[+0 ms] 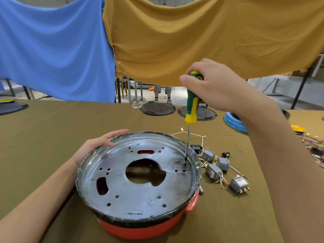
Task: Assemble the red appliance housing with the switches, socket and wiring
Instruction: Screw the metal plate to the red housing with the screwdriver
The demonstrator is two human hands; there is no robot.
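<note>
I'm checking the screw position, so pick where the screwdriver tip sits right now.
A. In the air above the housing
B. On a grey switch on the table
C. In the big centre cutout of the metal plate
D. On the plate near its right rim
D: the right hand holds the screwdriver upright, its tip down on the plate near the right rim, clear of the centre cutout.

Housing (140, 227) centre on table (52, 137) — switches (214, 171) right, lids (157, 109) behind.

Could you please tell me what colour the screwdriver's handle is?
The screwdriver handle is green and yellow, clearest in the head view.
</note>
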